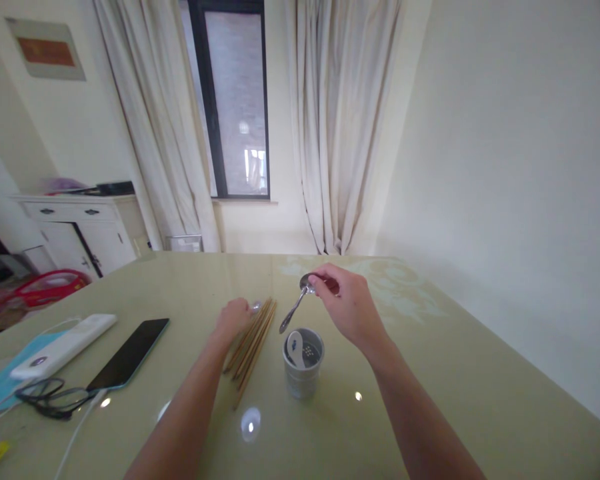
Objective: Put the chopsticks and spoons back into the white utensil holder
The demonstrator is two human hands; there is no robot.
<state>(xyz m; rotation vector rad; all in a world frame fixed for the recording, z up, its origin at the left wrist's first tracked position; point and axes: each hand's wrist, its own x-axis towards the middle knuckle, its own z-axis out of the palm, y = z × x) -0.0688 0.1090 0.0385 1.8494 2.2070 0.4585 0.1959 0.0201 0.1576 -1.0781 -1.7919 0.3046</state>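
Observation:
My right hand (347, 303) pinches a metal spoon (296, 307) by its bowl end, with the handle hanging down over a grey utensil cup (303, 375). A white spoon (295, 347) stands inside the cup. My left hand (234, 319) rests curled on the table beside a bundle of wooden chopsticks (253, 343), its fingers closed on a small shiny metal piece (255, 307) that I cannot name.
On the glossy green table (430, 373), to the left, lie a black phone (130, 353), a white power bank (63, 347) with cables, black glasses (55, 399) and a blue mask (0, 380). A white cabinet (85, 230) and curtained window stand behind.

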